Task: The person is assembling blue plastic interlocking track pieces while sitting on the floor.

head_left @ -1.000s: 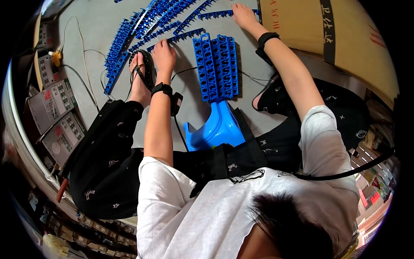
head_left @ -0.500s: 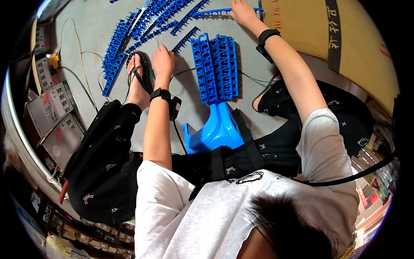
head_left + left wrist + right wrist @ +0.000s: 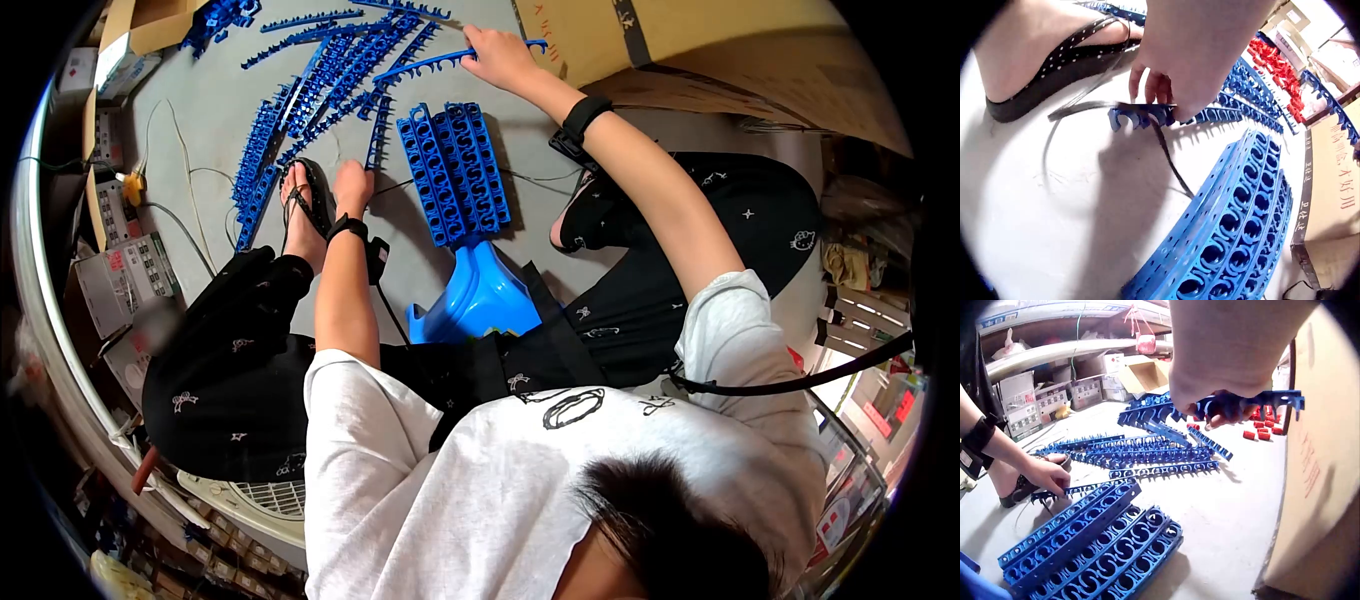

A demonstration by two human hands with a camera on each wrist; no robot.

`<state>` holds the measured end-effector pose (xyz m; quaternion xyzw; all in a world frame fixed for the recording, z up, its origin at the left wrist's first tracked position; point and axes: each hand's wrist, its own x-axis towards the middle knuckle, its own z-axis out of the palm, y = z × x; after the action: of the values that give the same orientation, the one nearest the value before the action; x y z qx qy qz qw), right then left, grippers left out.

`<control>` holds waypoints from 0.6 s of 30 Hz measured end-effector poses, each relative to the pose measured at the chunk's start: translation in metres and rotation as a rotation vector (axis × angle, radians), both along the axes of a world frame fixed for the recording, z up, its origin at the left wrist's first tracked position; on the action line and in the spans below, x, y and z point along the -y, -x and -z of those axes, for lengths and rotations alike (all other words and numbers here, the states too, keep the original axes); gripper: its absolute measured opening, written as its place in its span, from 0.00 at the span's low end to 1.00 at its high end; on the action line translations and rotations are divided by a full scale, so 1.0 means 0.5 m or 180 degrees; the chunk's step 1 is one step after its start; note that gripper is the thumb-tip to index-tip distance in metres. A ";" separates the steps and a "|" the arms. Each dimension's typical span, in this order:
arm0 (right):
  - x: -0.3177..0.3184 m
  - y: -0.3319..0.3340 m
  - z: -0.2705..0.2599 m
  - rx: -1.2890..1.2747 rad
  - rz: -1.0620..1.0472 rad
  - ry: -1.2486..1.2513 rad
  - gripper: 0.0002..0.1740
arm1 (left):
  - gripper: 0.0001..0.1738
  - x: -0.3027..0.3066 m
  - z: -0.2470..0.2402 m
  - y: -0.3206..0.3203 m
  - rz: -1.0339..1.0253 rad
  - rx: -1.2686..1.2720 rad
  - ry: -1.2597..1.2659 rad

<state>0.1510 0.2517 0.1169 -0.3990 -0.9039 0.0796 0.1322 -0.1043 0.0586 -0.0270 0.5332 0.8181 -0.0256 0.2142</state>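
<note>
My left hand (image 3: 352, 187), beside the sandalled foot, pinches the near end of a blue plastic clip strip (image 3: 378, 135) with a row of C-shaped clips. In the left wrist view its fingertips (image 3: 1163, 87) curl over that end. Farther out, my right hand (image 3: 500, 58) grips a second blue clip strip (image 3: 425, 67), which sticks out on both sides of the fist near the carton. A block of joined blue clip strips (image 3: 455, 175) rests between the hands, at the far end of a blue plastic stool (image 3: 478, 295).
Many loose blue strips (image 3: 345, 75) lie in a fanned heap on the floor. A large cardboard carton (image 3: 720, 40) stands at the right. Red short pieces (image 3: 1264, 430) lie farther back. Thin cords (image 3: 190, 170) cross the floor, and boxes (image 3: 125, 285) line the left side.
The left hand has drawn its strip towards the body and turned it to point away. The right hand's strip now tilts, with the left end lower. The head view has shifted.
</note>
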 end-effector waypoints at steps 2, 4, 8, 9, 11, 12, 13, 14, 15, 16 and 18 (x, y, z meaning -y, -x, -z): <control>0.011 -0.008 -0.017 -0.0194 0.0181 0.0119 0.16 | 0.19 -0.012 -0.021 0.011 -0.0199 0.0415 0.0206; 0.024 -0.006 -0.042 -0.0409 0.0338 0.0238 0.16 | 0.22 -0.040 -0.124 0.001 -0.0515 0.0732 0.0342; 0.054 0.011 -0.068 -0.1417 0.0679 0.0774 0.18 | 0.28 -0.096 -0.230 -0.027 -0.1211 0.0317 -0.0584; 0.057 0.019 -0.068 -0.1927 0.0597 0.0663 0.18 | 0.28 -0.116 -0.250 -0.023 -0.1214 0.0298 -0.0958; 0.070 0.040 -0.097 -0.2207 0.0676 0.1095 0.19 | 0.26 -0.162 -0.303 -0.007 -0.1180 0.0817 -0.1534; 0.079 0.052 -0.117 -0.2440 0.0759 0.1563 0.19 | 0.24 -0.185 -0.332 0.004 -0.1138 0.1362 -0.1730; 0.091 0.062 -0.149 -0.2542 0.0754 0.1719 0.18 | 0.21 -0.182 -0.424 -0.023 -0.1005 0.2127 -0.1798; 0.099 0.070 -0.181 -0.2573 0.0729 0.1699 0.18 | 0.18 -0.173 -0.535 -0.057 -0.0857 0.2891 -0.1840; 0.110 0.076 -0.213 -0.2872 0.0471 0.1769 0.17 | 0.16 -0.170 -0.607 -0.066 -0.0801 0.3104 -0.1758; 0.116 0.083 -0.240 -0.3164 0.0201 0.1847 0.17 | 0.14 -0.164 -0.668 -0.071 -0.0755 0.3313 -0.1671; 0.130 0.096 -0.300 -0.3554 -0.0076 0.1749 0.17 | 0.15 -0.144 -0.780 -0.069 -0.0214 0.3102 -0.1923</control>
<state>0.1029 0.1867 0.2671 -0.3064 -0.6493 0.5074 0.4765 -0.0699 0.1308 0.3631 0.4946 0.6123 0.4648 0.4054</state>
